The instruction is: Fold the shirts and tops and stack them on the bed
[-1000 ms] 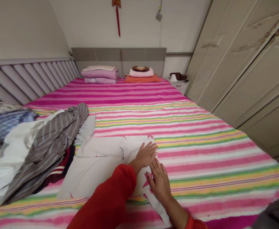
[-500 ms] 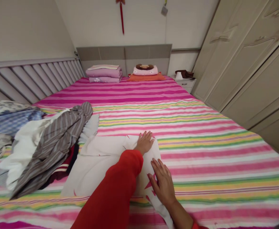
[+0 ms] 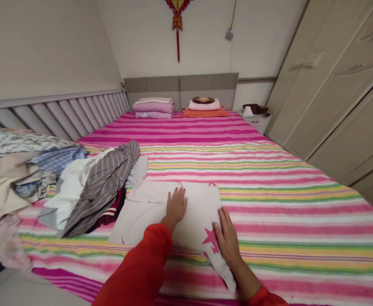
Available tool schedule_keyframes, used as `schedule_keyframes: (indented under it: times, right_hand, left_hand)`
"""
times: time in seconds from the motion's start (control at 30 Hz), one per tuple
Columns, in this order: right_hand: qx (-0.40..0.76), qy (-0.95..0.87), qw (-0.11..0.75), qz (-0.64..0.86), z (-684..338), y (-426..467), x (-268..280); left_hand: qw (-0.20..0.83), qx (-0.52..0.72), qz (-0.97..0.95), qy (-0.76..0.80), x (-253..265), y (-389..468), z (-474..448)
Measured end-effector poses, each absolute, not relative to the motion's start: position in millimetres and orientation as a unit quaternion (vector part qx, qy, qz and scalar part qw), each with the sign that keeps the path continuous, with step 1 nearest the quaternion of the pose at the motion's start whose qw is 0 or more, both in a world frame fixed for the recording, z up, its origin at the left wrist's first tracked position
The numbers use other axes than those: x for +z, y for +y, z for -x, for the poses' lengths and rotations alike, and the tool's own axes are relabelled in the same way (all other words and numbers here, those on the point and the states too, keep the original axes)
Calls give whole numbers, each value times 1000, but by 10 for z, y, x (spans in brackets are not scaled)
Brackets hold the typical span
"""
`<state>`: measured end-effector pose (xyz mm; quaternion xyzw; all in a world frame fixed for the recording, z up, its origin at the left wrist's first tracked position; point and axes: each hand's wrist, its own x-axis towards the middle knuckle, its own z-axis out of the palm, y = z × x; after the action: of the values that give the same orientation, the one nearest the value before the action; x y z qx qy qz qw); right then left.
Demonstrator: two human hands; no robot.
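**White garment spread out toward the near edge of the bed**

So along the left edge there's a messy heap of clothes, grey stripes on its right side. Folded purple bedding sits at the far edge. Then the left hand, palm down on the garment, fingers spread and loose. A pink-and-orange stack is at the far edge too. The right hand lies along the garment's pink-starred right side, relaxed, fingers extended. Past the far right corner, a nightstand.
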<state>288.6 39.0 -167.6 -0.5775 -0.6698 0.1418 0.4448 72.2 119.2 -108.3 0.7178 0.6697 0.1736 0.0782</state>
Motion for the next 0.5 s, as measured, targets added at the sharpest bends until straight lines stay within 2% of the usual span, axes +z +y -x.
schedule_keyframes:
  times: [0.1,0.2,0.37,0.5]
  right_hand:
    - [225,-573,507,603,-2936,458,-1676]
    - [372,-476,522,603,-3004,487,-1544]
    - [643,-376,460,483,-3013,425,-1064]
    - [681,-388,425,453,-2834,394,-657]
  left_hand:
    - [70,190,-712,672,-1142,986,-843]
    - [75,217,-742,630,-1280,649,-984]
    - [149,246,-740,609,-1330,319,-926]
    - [233,270,-760,543,-1314,113,-737]
